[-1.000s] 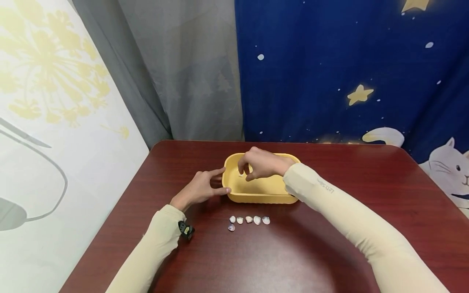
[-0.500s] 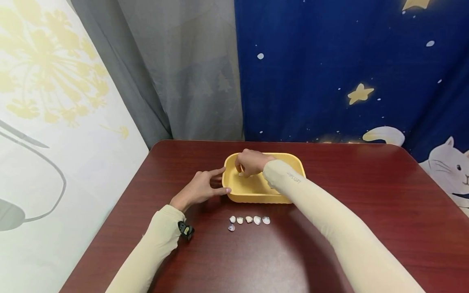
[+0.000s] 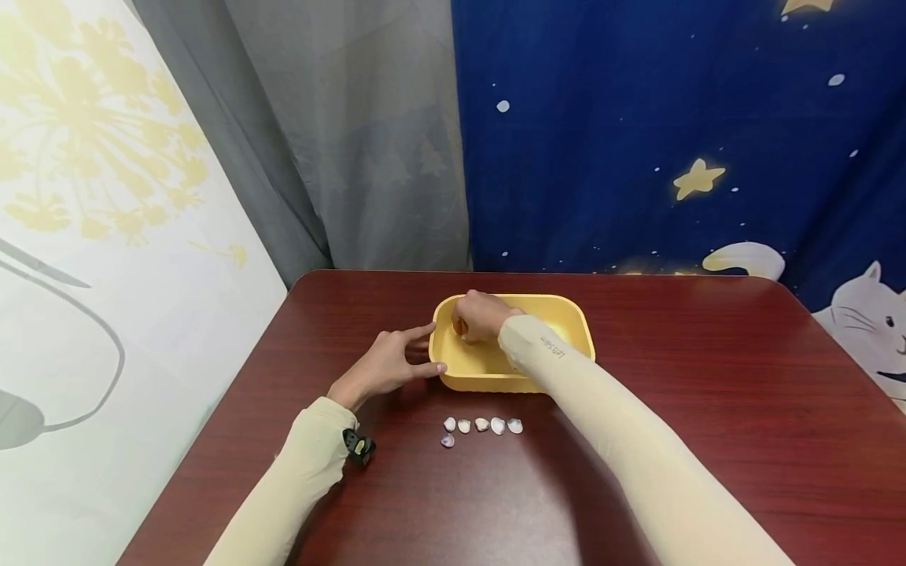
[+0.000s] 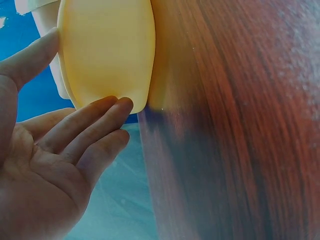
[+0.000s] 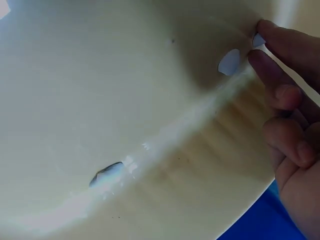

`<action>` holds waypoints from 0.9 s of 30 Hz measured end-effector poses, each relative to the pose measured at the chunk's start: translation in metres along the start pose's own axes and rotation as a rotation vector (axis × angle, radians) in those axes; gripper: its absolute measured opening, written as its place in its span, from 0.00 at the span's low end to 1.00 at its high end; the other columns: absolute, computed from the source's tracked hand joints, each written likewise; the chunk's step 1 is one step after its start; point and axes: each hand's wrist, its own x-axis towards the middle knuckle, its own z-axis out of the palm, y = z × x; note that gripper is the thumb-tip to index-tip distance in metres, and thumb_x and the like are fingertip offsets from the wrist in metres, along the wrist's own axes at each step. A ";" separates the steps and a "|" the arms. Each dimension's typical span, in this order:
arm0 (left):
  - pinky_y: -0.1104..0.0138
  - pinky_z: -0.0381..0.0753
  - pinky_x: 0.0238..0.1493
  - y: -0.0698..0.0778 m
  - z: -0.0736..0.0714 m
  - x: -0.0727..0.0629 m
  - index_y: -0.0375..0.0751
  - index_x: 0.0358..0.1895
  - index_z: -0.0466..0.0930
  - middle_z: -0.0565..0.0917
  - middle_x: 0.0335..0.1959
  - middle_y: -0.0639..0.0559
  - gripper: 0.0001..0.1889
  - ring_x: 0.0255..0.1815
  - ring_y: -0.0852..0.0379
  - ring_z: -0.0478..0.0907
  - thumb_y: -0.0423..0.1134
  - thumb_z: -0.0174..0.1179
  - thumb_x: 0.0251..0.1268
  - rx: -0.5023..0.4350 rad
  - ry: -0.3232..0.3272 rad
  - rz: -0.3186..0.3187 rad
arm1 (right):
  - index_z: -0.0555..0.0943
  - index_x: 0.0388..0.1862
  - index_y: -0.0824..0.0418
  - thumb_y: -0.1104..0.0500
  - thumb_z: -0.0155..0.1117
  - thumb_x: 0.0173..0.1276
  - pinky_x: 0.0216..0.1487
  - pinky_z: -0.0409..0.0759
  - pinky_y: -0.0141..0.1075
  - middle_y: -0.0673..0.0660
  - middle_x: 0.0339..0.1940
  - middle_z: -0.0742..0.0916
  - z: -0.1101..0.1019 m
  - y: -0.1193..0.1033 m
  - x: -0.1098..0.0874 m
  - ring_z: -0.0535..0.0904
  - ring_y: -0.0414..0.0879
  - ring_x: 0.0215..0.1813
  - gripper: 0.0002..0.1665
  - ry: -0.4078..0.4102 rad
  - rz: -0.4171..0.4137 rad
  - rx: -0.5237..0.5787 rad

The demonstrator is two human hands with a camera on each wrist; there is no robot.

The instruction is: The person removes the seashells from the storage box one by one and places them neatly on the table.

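Note:
My left hand (image 3: 385,363) steadies the left end of a yellow plastic basin (image 3: 510,383), thumb and forefinger extended to its rim. In the left wrist view, the fingers (image 4: 95,125) of that hand are nearly straight beside the basin wall (image 4: 107,45). My right hand (image 3: 483,316) reaches down inside the basin, near its left end. The right wrist view shows its thumb and a finger pinching a small white seashell (image 5: 258,40). Close by, a second white shell (image 5: 229,62) lies on the basin floor. A third shell (image 5: 106,173), dark-edged, lies by the wall.
On the dark red wooden table (image 3: 340,503), several small shells (image 3: 482,424) form a row in front of the basin, with one more shell (image 3: 447,442) below the row's left end. A grey curtain (image 3: 368,157) and a blue curtain (image 3: 602,141) hang behind the table.
My right hand has moved left and lower within the basin, its forearm swinging left with it. The left hand and the shells on the table have stayed put.

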 end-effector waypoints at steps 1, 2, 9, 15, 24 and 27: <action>0.55 0.78 0.66 0.000 0.000 0.000 0.45 0.77 0.64 0.86 0.59 0.50 0.45 0.63 0.54 0.82 0.57 0.71 0.58 -0.001 0.000 -0.002 | 0.90 0.32 0.51 0.64 0.73 0.57 0.36 0.80 0.32 0.47 0.31 0.88 0.000 0.000 0.000 0.79 0.42 0.35 0.07 0.000 0.002 -0.005; 0.55 0.78 0.66 -0.001 0.000 0.000 0.45 0.77 0.64 0.86 0.59 0.50 0.45 0.63 0.55 0.82 0.57 0.71 0.58 -0.002 0.001 -0.004 | 0.90 0.31 0.51 0.64 0.72 0.57 0.36 0.80 0.32 0.47 0.31 0.88 0.000 -0.001 0.000 0.79 0.43 0.34 0.07 -0.001 0.004 -0.007; 0.56 0.79 0.65 -0.001 0.002 0.000 0.43 0.76 0.64 0.87 0.58 0.50 0.44 0.62 0.54 0.83 0.55 0.71 0.59 0.011 0.011 -0.003 | 0.87 0.26 0.53 0.66 0.71 0.57 0.33 0.78 0.30 0.48 0.27 0.87 0.001 -0.002 0.000 0.78 0.42 0.31 0.07 -0.013 -0.007 -0.024; 0.55 0.79 0.65 -0.001 0.002 -0.001 0.43 0.76 0.64 0.87 0.57 0.50 0.44 0.62 0.54 0.83 0.55 0.71 0.59 0.007 0.017 -0.008 | 0.86 0.24 0.53 0.66 0.69 0.58 0.31 0.77 0.32 0.49 0.27 0.86 -0.001 -0.006 -0.002 0.77 0.43 0.31 0.08 -0.011 -0.006 -0.064; 0.56 0.78 0.66 0.001 0.002 0.000 0.44 0.76 0.64 0.87 0.57 0.51 0.44 0.63 0.55 0.82 0.56 0.71 0.58 0.019 0.017 -0.014 | 0.83 0.19 0.52 0.65 0.66 0.60 0.28 0.70 0.29 0.46 0.19 0.80 0.003 -0.002 -0.001 0.71 0.41 0.26 0.13 0.024 -0.046 -0.094; 0.56 0.77 0.67 0.002 0.002 0.000 0.45 0.76 0.65 0.87 0.57 0.52 0.45 0.63 0.55 0.82 0.57 0.72 0.57 0.021 0.016 -0.020 | 0.83 0.17 0.53 0.67 0.65 0.60 0.26 0.68 0.29 0.46 0.17 0.78 0.002 -0.001 -0.002 0.70 0.41 0.25 0.14 0.031 -0.053 -0.089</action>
